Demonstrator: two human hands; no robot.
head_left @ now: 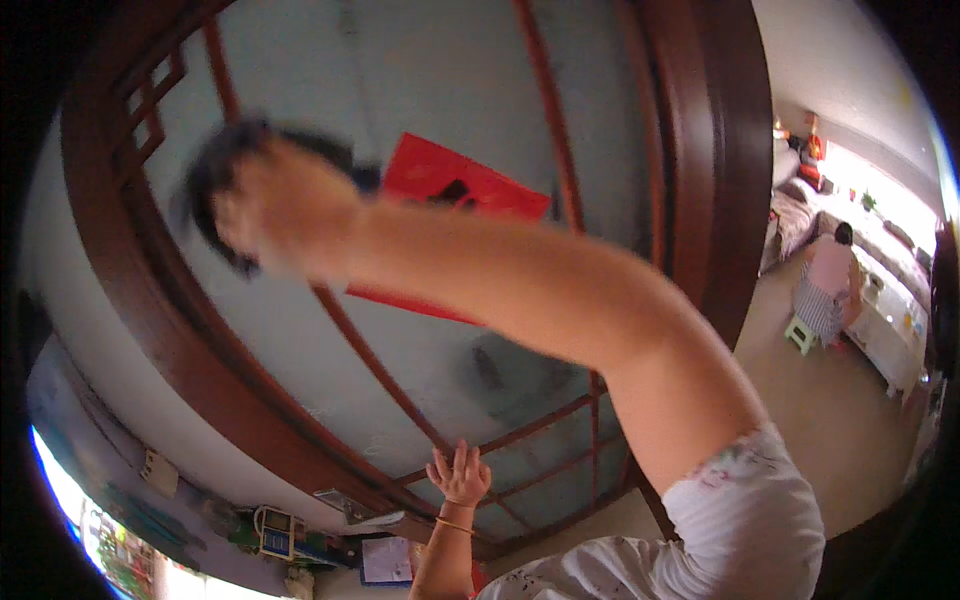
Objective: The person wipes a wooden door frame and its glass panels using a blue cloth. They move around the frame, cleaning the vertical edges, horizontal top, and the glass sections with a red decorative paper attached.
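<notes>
My right hand (277,202), blurred, is raised at the upper left and gripping a dark cloth (214,184) against or close to a frosted glass door panel (450,67). Behind my right forearm, a red paper with black marks (465,176) is on the glass, partly covered by the arm. My left hand (459,476) is lower down, fingers spread and resting on the glass and the thin wooden lattice bar (375,360). A bracelet circles the left wrist.
A dark wooden frame (705,150) surrounds the glass. At the right, a person (829,277) sits on a green stool (801,335) beside a covered table (885,319), near a sofa. Papers (386,561) and small items lie at the lower left.
</notes>
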